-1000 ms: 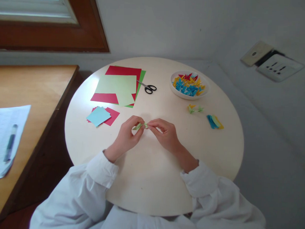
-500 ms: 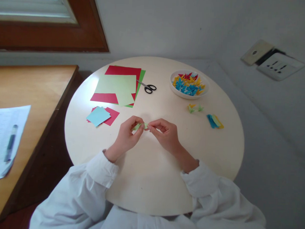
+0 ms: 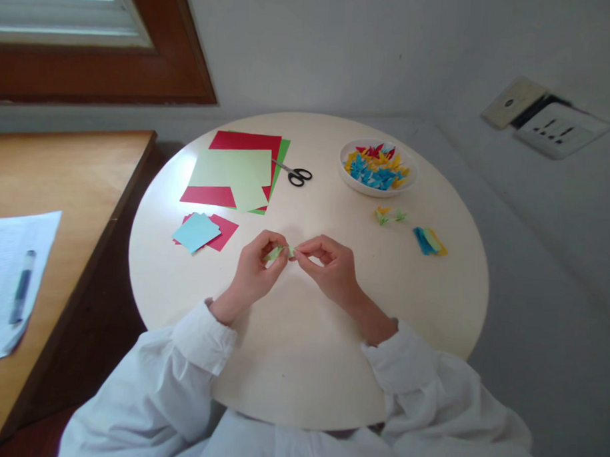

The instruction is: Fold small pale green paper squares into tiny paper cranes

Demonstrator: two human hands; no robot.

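My left hand [image 3: 255, 270] and my right hand [image 3: 330, 266] meet over the middle of a round cream table [image 3: 300, 361]. Both pinch one small light-green folded paper piece [image 3: 279, 252] between fingertips, just above the tabletop. My left fingers curl round its left end, and my right thumb and forefinger grip its right end. Much of the piece is hidden by my fingers.
Large red and green paper sheets [image 3: 234, 169] and black scissors [image 3: 295, 175] lie at the back. Small blue and red squares [image 3: 203, 231] sit left. A white bowl [image 3: 378, 168] holds several folded pieces; loose pieces [image 3: 389, 215] and a strip stack [image 3: 430, 241] lie right. A wooden desk [image 3: 61, 173] with papers and pen stands left.
My hands stay in place. The fingertips have shifted slightly on the green piece, and less of it shows between them than a second ago.
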